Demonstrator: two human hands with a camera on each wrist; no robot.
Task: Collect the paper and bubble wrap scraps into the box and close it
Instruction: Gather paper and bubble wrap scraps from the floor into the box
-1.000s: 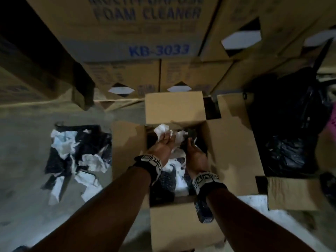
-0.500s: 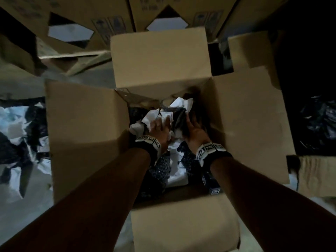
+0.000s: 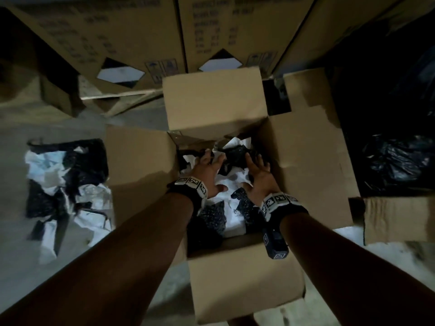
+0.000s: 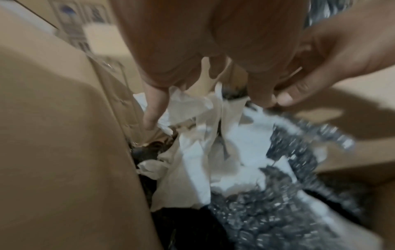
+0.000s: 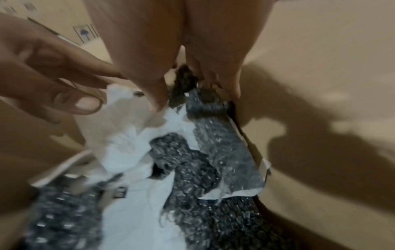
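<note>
Two spread hands, left hand (image 3: 204,171) and right hand (image 3: 258,175), hold nothing, pressing scraps (image 3: 231,192) into the box (image 3: 306,161); next, gathering the pile (image 3: 66,184) left of the left hand.

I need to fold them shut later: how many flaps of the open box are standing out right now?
4: far flap, left flap, right flap, near flap. All are open, none hidden.
</note>
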